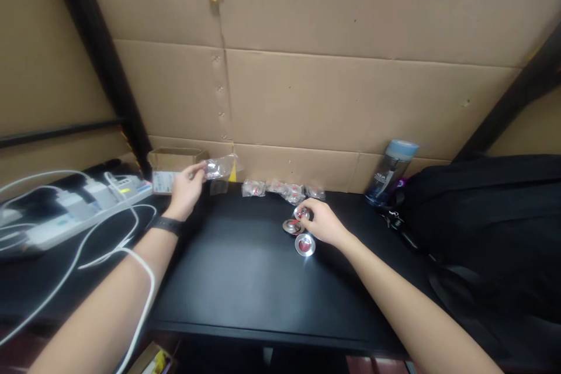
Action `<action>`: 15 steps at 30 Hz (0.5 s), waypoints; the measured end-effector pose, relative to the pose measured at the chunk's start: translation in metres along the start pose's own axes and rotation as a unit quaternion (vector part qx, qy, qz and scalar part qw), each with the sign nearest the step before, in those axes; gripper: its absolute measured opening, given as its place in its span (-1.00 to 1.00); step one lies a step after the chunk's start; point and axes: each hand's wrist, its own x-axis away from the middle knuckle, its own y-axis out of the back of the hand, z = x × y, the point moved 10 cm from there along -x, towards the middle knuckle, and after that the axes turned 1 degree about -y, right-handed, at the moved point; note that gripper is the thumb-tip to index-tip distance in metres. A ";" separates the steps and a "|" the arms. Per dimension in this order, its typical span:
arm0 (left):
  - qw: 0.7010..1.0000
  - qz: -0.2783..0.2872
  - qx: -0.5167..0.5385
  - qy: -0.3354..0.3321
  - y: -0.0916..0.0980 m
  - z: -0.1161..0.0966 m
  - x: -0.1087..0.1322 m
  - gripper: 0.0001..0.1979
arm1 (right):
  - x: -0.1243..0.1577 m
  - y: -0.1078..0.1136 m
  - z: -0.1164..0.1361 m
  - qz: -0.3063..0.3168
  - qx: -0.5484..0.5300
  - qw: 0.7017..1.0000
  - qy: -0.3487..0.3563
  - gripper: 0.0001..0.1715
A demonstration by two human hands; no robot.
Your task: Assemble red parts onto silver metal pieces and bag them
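Note:
My left hand (186,190), a dark band on its wrist, pinches a crinkled clear plastic bag (221,167) beside the small cardboard box. Whether anything is inside that bag I cannot tell. Over the middle of the black table my right hand (325,223) has its fingers closed on a small shiny silver disc with a red centre (300,211). Two similar silver discs, an upper one (291,227) and a lower one (305,245), lie just below and left of those fingers. Behind them, several plastic-wrapped discs (294,193) lie along the cardboard wall.
An open cardboard box (175,156) stands at the back left. Nearby lies a white power strip (87,216) with plugs; a white cable (146,272) loops over my left forearm. A blue-lidded bottle (388,175) and a black bag (495,234) occupy the right side.

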 end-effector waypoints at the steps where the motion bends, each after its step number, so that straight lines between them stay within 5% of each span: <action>1: 1.000 0.020 0.013 0.005 -0.005 0.005 -0.001 -0.55 | 0.000 0.000 0.000 0.000 0.002 1.000 0.001 -0.78; 8: 0.982 0.174 -0.069 0.017 -0.038 0.023 0.006 -0.47 | 0.001 0.000 0.000 0.003 0.009 1.000 0.000 -0.79; 15: 0.975 0.132 -0.179 0.005 -0.024 0.038 -0.004 -0.45 | 0.000 -0.003 0.002 0.010 0.002 1.000 0.007 -0.80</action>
